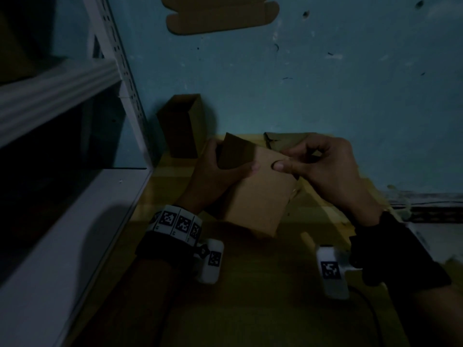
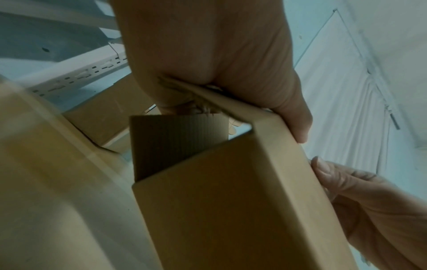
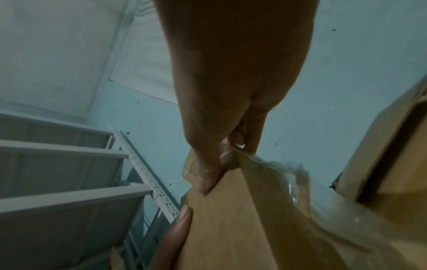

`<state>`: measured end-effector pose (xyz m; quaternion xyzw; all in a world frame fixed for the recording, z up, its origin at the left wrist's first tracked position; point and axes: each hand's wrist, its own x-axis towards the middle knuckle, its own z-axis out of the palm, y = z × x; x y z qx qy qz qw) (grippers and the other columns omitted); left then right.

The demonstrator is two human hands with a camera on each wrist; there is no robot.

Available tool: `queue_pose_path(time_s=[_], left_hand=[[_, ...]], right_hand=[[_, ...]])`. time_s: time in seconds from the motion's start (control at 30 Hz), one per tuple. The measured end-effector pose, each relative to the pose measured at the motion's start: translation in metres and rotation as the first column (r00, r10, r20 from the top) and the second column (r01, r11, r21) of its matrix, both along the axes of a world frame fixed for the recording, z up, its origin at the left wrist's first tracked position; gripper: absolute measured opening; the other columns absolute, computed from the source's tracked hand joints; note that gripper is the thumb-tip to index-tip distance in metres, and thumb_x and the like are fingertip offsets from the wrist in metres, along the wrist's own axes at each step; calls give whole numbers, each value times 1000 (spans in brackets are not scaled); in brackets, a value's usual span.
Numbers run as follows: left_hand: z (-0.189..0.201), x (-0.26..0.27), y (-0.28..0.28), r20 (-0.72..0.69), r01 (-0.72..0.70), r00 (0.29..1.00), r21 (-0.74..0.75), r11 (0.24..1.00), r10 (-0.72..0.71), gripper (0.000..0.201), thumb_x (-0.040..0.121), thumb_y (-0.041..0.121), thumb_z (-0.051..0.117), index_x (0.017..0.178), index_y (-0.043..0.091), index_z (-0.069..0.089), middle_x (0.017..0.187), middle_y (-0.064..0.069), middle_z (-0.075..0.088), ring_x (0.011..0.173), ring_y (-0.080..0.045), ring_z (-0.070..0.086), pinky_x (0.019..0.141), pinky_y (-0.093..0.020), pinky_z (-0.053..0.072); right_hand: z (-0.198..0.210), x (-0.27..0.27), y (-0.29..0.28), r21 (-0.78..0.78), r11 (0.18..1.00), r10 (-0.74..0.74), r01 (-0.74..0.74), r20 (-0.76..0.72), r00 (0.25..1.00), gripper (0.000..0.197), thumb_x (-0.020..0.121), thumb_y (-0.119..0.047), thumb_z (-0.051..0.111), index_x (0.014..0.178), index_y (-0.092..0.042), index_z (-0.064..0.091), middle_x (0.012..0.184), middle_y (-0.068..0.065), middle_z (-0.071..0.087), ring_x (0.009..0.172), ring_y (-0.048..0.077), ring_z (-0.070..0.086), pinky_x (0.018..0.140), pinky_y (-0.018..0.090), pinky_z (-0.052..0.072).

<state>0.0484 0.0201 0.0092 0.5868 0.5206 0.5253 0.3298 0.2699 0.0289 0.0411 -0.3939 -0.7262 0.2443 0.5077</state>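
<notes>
The person holds a small cardboard box (image 1: 255,196) with both hands, in the air above a brown surface (image 1: 250,304) and in front of a blue wall. The left hand (image 1: 215,176) grips the left side of the box: the fingers are curled behind it and the thumb lies on the front panel. The right hand (image 1: 325,169) pinches the upper right edge of the box between thumb and forefinger, and its other fingers are bent. One flap (image 1: 235,151) at the top of the box stands open and shows the dark inside.

No brand or word can be read on the box. The band (image 1: 179,222) on the left wrist carries black-and-white square code marks, without letters. In the right wrist view a faint printed sign (image 3: 193,165) shows on cardboard behind the thumb, but it is too blurred to read.

A second open box (image 1: 180,126) stands near the wall, beside a white metal shelf (image 1: 75,196).
</notes>
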Motion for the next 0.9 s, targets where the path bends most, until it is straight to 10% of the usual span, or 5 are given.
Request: queue_pose_path(time_s=[0.17,0.4,0.77,0.9], left_hand=[[0,-2,-1,8,16,1000,-6,1000,-16,72,58,49,80,118,23,50,112,10,59,95,2,60,68,-14,51],[0,-1,0,0,14,1000,-14,1000,-14,76,58,49,81,121,20,50,115,8,58,102,-3,59,76,-22,50],[-2,-4,0,28,14,1000,-28,1000,-13,86,51,57,88,121,21,52,114,7,62,100,-3,64,72,-17,53],[-3,-4,0,16,-23,1000,-27,999,24,69,67,31,89,122,23,49,112,13,58,100,0,59,68,-9,51]], right_hand=[[-2,0,4,131,991,-30,16,102,994,17,79,-23,83,72,-9,77,71,-4,68,69,8,67,67,42,55],[-8,0,5,368,929,-131,44,216,967,28,95,-29,65,69,-17,67,64,-3,66,63,13,64,64,43,52],[-8,-3,3,4,1000,18,-17,-220,975,29,96,-18,67,76,3,69,72,17,70,67,28,67,69,42,56],[-8,1,5,-118,992,-16,-36,-410,912,17,94,-16,67,83,-2,69,72,2,72,68,15,64,68,29,56]])
